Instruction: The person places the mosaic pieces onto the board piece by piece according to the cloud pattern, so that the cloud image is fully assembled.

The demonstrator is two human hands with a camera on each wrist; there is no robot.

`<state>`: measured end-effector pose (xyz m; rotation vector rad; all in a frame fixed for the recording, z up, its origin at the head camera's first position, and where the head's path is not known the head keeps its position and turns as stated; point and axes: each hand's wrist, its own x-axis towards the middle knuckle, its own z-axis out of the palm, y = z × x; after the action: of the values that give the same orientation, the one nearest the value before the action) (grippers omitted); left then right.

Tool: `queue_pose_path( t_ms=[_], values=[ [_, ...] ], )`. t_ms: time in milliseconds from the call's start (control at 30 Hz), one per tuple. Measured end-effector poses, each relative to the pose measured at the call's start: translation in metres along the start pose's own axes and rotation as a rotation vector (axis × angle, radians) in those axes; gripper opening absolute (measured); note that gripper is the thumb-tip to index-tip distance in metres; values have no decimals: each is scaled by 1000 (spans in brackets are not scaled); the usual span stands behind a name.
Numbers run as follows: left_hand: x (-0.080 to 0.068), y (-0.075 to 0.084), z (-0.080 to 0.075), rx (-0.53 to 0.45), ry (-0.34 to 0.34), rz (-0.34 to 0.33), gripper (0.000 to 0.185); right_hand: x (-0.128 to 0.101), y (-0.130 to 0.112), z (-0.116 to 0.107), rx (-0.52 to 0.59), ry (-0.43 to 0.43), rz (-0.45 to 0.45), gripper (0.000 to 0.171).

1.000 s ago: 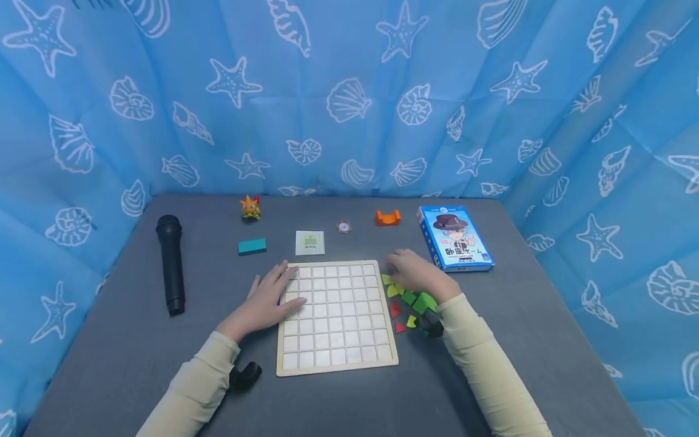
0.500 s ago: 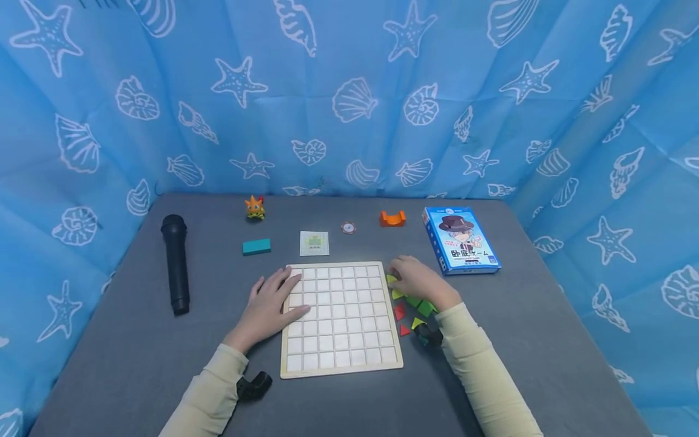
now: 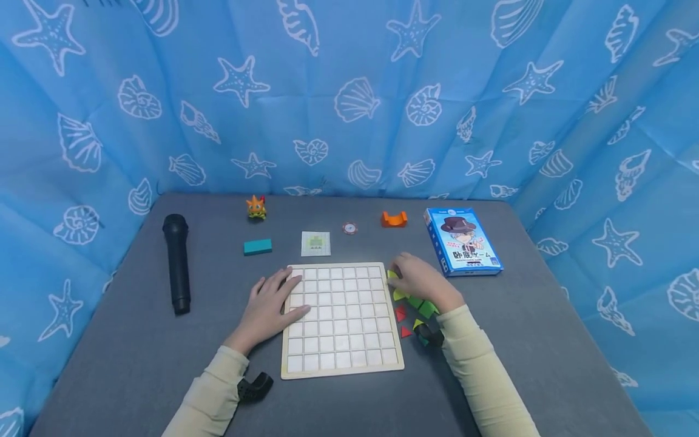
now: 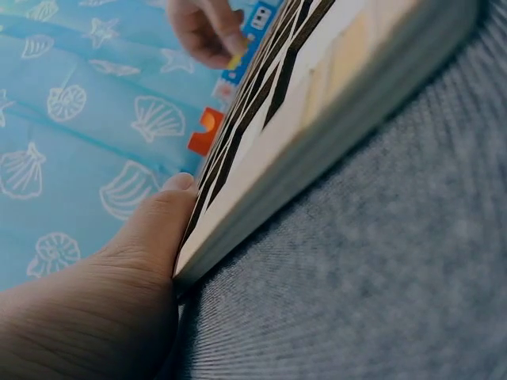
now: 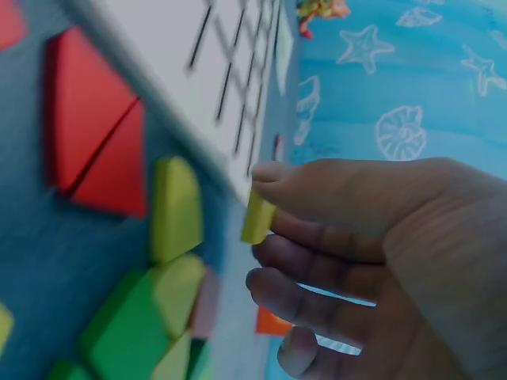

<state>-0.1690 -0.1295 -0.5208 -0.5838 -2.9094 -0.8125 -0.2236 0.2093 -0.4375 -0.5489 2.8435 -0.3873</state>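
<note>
From the head view, a wooden grid board [image 3: 342, 320] lay on the grey table [image 3: 519, 340] in front of the person. The left hand [image 3: 271, 308] rested flat on the board's left edge, fingers straight and spread, holding nothing. The right hand [image 3: 422, 280] sat just right of the board's far right corner, fingers curled over a yellow piece [image 3: 392, 275]. Right of the board, under and below that hand, lay a pile of pieces [image 3: 416, 311], green, yellow and red. Beyond the board's far edge lay a small card [image 3: 315, 243], with a teal block [image 3: 258, 246] to its left, a round token [image 3: 350, 228] and an orange holder [image 3: 394, 219] further back to the right, and an orange toy [image 3: 255, 208] at the back left. A blue game box [image 3: 463, 242] lay right of the board's far corner, just past the right hand. A black microphone [image 3: 177, 263] lay well left of the board. A blue curtain [image 3: 349, 91] printed with shells and starfish closed in the table.

In the left wrist view, the left hand [image 4: 103, 293] pressed against the board's [image 4: 317, 134] thick wooden edge, the thumb lying along the top. Across the board the right hand [image 4: 207, 30] showed small, with something yellow at its fingertips.

In the right wrist view, the right hand [image 5: 380, 253] pinched the yellow piece [image 5: 257, 216] between thumb and forefinger, just beside the board's [image 5: 182, 71] corner. Below it on the table lay two red triangles [image 5: 95, 127] touching each other, a yellow-green piece [image 5: 176, 207] and a green piece [image 5: 127, 324].
</note>
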Motion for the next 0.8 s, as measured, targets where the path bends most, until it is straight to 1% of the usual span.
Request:
queue_pose_path(
  t_ms=[133,267,400,567,667,800],
  values=[
    [0,0,-1,-14,-5,3,73,2,-12,-6,39,52,-98,21],
    [1,-1,-3,-13,0,5,72,7,-29,-8,99,43,-197,23],
    [2,-2,-3,-4,-6,3,72,15,-44,-4,128,16,-252,24],
    [0,-2,-3,-9,-15,-5,72,26,-63,8,132,26,-337,27],
    [-1,-2,-3,-12,-14,-6,72,31,-74,15,142,39,-364,28],
    [-1,-3,-2,-5,-3,1,71,38,-85,22,134,21,-388,26]
  ],
)
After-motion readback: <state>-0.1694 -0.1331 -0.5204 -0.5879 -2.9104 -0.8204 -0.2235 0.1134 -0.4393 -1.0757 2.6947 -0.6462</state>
